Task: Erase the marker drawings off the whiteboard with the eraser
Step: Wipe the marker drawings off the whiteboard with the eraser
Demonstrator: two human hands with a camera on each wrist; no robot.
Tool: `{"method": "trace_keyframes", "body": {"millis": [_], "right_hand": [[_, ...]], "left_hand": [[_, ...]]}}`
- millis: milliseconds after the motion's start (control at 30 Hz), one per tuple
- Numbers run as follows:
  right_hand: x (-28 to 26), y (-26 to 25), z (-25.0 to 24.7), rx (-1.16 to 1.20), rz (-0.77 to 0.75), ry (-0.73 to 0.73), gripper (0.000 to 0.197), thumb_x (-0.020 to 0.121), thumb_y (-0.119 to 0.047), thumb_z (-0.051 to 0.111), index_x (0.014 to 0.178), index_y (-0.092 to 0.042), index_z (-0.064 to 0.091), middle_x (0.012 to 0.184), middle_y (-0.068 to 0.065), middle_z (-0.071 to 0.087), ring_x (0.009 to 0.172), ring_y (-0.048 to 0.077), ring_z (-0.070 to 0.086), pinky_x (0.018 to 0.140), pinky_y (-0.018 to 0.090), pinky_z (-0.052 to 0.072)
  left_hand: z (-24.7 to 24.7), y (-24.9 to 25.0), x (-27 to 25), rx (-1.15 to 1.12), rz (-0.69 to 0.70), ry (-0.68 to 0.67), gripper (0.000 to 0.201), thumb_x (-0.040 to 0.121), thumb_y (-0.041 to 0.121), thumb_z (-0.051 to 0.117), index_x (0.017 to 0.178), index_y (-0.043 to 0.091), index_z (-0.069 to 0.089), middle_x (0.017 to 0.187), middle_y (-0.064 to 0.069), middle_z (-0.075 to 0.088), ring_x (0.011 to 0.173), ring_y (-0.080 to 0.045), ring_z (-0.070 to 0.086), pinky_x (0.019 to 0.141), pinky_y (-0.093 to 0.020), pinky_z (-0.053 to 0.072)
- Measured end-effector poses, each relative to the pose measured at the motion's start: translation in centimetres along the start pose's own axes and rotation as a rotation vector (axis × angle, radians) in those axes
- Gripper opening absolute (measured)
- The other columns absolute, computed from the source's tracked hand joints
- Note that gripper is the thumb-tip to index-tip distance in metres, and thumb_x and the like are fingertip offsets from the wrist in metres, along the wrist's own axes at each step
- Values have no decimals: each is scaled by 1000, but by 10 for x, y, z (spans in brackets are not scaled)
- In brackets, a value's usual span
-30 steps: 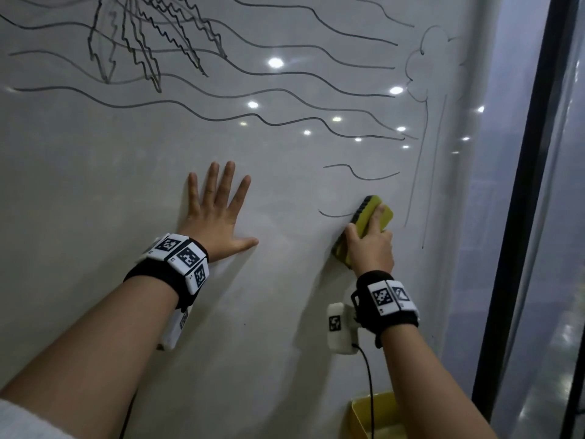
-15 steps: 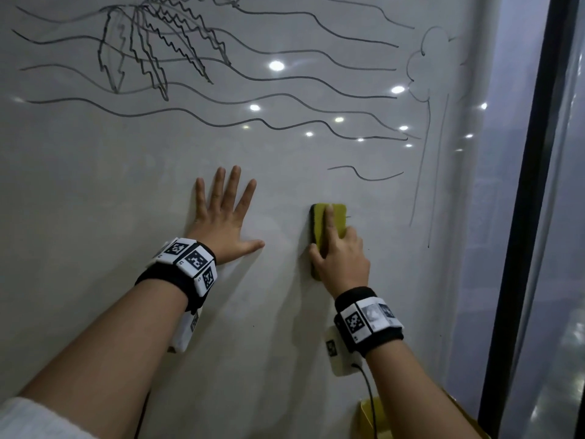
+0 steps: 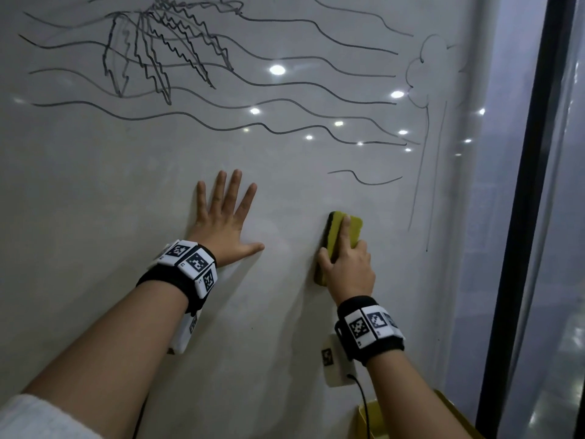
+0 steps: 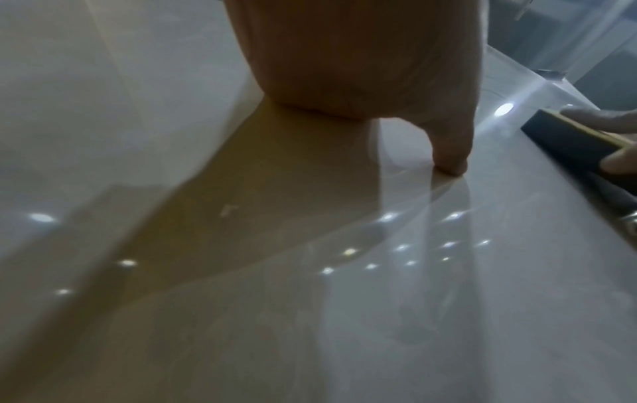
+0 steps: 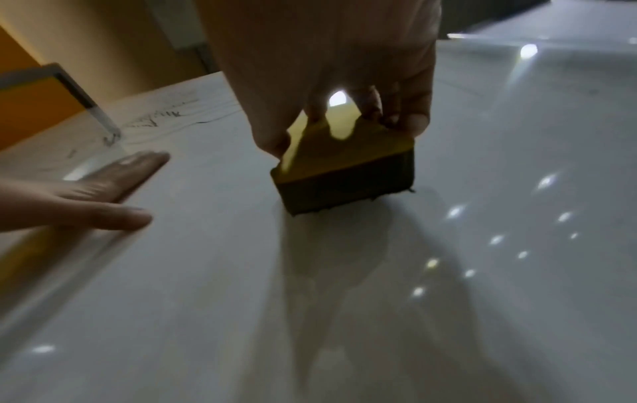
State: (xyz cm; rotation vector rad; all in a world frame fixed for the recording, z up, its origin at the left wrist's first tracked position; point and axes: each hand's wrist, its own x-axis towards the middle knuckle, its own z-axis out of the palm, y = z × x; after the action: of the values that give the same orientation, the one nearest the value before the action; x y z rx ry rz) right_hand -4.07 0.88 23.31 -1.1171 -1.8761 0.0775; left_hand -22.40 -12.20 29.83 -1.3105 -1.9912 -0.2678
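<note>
The whiteboard (image 3: 95, 217) fills the head view, upright before me. Black wavy marker lines (image 3: 285, 103) and a spiky sketch (image 3: 152, 49) cover its upper part. A short wavy stroke (image 3: 364, 179) and a tree outline (image 3: 424, 137) remain at the right. My right hand (image 3: 346, 264) grips the yellow eraser (image 3: 356, 226) with its dark felt against the board, forefinger along its back. The eraser (image 5: 344, 169) shows the same in the right wrist view. My left hand (image 3: 221, 223) lies flat on the board with fingers spread, left of the eraser.
A dark vertical frame (image 3: 531, 185) borders the board on the right, with glass beyond it. A yellow box (image 3: 367, 419) sits below my right forearm. Ceiling lights reflect as bright spots on the glossy board.
The eraser has swept left and back right below the short wavy stroke; the short line that lay beside it is gone. My left hand has stayed flat on the board.
</note>
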Motion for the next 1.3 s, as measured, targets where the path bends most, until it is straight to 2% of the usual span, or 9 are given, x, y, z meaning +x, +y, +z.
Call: {"method": "trace_keyframes", "body": {"millis": [133, 267, 333, 500, 600, 733, 933, 1167, 1300], "right_hand": [[-11, 6, 5, -101, -181, -14, 75, 92, -47, 44, 149, -35, -2, 119, 10, 40, 110, 29, 42, 72, 36, 45], [2, 30, -1, 19, 72, 0, 75, 91, -46, 45, 149, -38, -1, 120, 11, 40, 112, 32, 44, 80, 40, 45], [0, 24, 1, 57, 91, -12, 75, 91, -46, 45, 149, -37, -2, 120, 12, 41, 112, 32, 45, 83, 40, 44], [0, 23, -9, -161, -192, -17, 74, 92, -44, 46, 150, -32, 0, 118, 13, 41, 110, 32, 43, 73, 37, 45], [36, 41, -30, -71, -36, 60, 72, 91, -41, 47, 150, -34, 7, 121, 17, 42, 112, 35, 44, 81, 42, 44], [73, 41, -42, 134, 169, 117, 69, 93, -43, 42, 150, -36, 4, 127, 18, 40, 116, 36, 44, 93, 45, 40], [57, 35, -37, -16, -12, 107, 71, 92, -42, 46, 150, -36, 6, 118, 15, 42, 109, 34, 45, 79, 43, 45], [91, 38, -60, 60, 85, 119, 70, 93, -44, 40, 150, -36, 1, 127, 19, 41, 114, 36, 46, 90, 45, 41], [73, 23, -46, 49, 54, 110, 70, 93, -45, 40, 150, -34, 1, 124, 17, 42, 109, 34, 48, 87, 43, 42]], "left_hand": [[0, 0, 0, -19, 9, 2, 119, 74, 77, 45, 124, 28, -52, 130, -2, -59, 121, -25, -54, 95, -48, -39], [1, 0, -1, -22, 16, 12, 119, 73, 76, 46, 126, 29, -50, 131, -1, -59, 122, -24, -53, 98, -49, -36], [2, 0, 0, -16, 15, 12, 119, 73, 77, 45, 127, 28, -49, 131, -2, -59, 123, -25, -52, 98, -50, -36], [2, -1, -1, -24, 17, 14, 120, 73, 76, 47, 126, 30, -50, 134, -1, -57, 125, -24, -50, 97, -48, -37], [2, 0, 0, -14, 4, 3, 119, 74, 76, 45, 123, 29, -52, 131, -2, -59, 123, -25, -52, 97, -49, -37], [2, 0, 0, -9, 5, 7, 118, 74, 77, 43, 125, 28, -51, 131, -3, -59, 122, -25, -52, 96, -49, -38], [3, 1, -1, -4, 12, 14, 118, 73, 77, 44, 126, 28, -50, 130, -1, -59, 123, -24, -52, 97, -49, -37], [3, 0, -1, 1, 12, 13, 118, 74, 77, 43, 127, 27, -49, 130, -2, -59, 122, -24, -53, 99, -51, -33], [3, -1, -2, -6, 14, 21, 118, 73, 77, 44, 128, 27, -48, 131, -2, -59, 123, -24, -52, 102, -52, -30]]}}
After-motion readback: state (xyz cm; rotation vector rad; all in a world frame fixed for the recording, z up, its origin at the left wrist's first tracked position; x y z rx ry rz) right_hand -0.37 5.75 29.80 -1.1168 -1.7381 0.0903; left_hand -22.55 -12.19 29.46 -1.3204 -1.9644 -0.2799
